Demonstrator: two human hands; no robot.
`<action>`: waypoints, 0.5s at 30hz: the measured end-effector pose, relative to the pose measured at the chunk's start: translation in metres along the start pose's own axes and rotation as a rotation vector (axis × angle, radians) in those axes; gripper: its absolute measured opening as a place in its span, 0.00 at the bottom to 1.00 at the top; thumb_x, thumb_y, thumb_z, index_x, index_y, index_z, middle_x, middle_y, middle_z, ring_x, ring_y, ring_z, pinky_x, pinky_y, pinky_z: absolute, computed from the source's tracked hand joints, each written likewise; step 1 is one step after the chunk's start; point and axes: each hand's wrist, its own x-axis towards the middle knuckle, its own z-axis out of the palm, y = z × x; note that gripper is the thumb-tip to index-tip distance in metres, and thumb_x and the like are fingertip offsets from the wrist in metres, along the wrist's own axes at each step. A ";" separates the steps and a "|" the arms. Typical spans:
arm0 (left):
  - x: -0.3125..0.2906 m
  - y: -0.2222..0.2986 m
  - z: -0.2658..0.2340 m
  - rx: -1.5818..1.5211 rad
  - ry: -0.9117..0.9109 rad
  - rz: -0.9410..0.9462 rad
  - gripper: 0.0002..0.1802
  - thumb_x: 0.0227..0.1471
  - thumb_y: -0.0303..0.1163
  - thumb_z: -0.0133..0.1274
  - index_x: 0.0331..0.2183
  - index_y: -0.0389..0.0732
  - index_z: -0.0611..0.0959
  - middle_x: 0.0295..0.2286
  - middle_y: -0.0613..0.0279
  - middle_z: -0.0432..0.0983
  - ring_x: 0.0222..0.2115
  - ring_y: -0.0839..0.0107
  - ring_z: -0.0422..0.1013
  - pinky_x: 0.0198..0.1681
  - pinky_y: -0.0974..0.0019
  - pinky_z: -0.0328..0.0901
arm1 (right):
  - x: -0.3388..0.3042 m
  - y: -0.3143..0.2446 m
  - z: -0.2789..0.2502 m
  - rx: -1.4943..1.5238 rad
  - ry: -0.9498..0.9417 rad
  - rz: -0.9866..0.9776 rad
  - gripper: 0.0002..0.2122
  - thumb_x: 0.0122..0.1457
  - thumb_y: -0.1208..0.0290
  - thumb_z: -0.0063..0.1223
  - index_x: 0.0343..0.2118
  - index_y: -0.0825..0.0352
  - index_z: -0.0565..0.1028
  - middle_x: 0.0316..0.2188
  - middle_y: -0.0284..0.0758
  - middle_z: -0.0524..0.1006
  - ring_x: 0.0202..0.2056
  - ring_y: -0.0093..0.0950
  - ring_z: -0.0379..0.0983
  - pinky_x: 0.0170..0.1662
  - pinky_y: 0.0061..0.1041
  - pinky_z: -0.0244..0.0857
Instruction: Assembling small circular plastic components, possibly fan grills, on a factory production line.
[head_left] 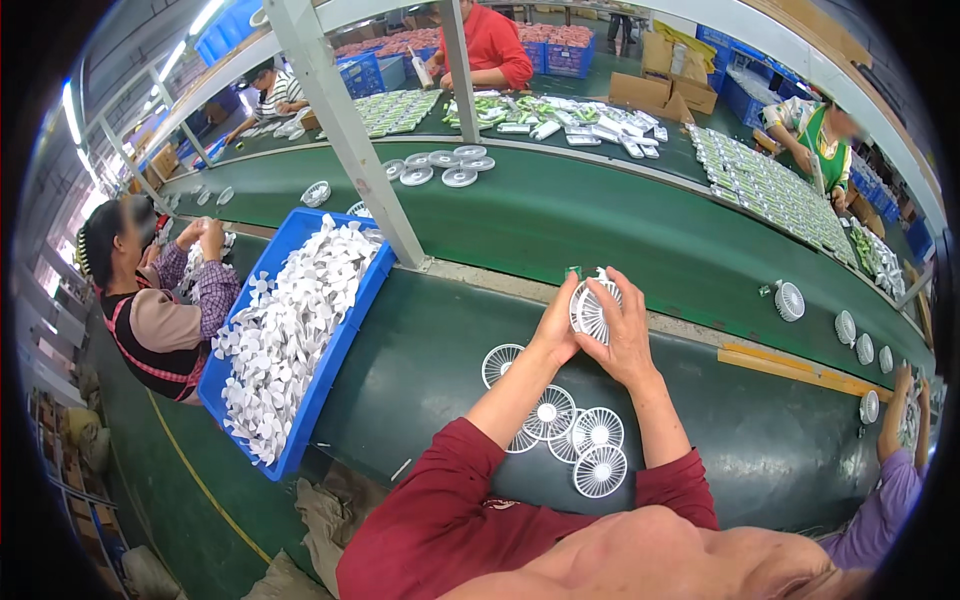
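Observation:
Between my two hands is a round white fan cage (592,312) with radial ribs, held up over the near edge of the conveyor. My left hand (556,325) wraps its left side, and a small green piece shows just above those fingers. My right hand (622,330) grips the cage from the right, fingers curled over its top. Below my wrists, several flat white fan grilles (600,470) lie loosely overlapped on the dark green worktop (400,350). One grille (501,364) rests partly behind my left forearm.
A blue bin (345,345) heaped with white fan blades (290,330) stands to my left, beside a metal post (350,130). The green conveyor belt (520,225) carries fan cages (789,301) on the right. Co-workers sit left, right and across.

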 end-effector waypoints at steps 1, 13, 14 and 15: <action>0.000 -0.002 -0.004 -0.006 0.020 0.003 0.24 0.65 0.49 0.37 0.48 0.42 0.75 0.43 0.60 0.76 0.43 0.67 0.74 0.47 0.59 0.71 | -0.001 0.001 0.003 0.002 -0.002 0.002 0.35 0.43 0.60 0.66 0.58 0.58 0.67 0.59 0.45 0.59 0.56 0.48 0.58 0.57 0.44 0.56; -0.028 -0.028 0.031 0.810 0.074 0.812 0.22 0.64 0.33 0.36 0.57 0.35 0.60 0.54 0.54 0.60 0.53 0.69 0.59 0.57 0.65 0.55 | -0.005 -0.005 0.023 0.778 0.091 0.308 0.31 0.65 0.49 0.33 0.62 0.70 0.54 0.58 0.43 0.61 0.59 0.33 0.57 0.61 0.30 0.50; -0.026 -0.031 0.030 0.842 0.073 0.899 0.24 0.64 0.32 0.35 0.58 0.34 0.59 0.54 0.52 0.60 0.53 0.66 0.60 0.57 0.63 0.55 | -0.005 -0.009 0.022 0.840 0.099 0.334 0.30 0.64 0.50 0.33 0.62 0.69 0.54 0.57 0.42 0.61 0.59 0.33 0.58 0.61 0.30 0.50; -0.026 -0.031 0.029 0.843 0.072 0.896 0.24 0.64 0.32 0.35 0.58 0.34 0.59 0.54 0.52 0.60 0.53 0.66 0.60 0.57 0.63 0.55 | -0.004 -0.011 0.021 0.840 0.101 0.337 0.30 0.64 0.50 0.33 0.62 0.69 0.54 0.57 0.42 0.61 0.59 0.33 0.58 0.61 0.30 0.50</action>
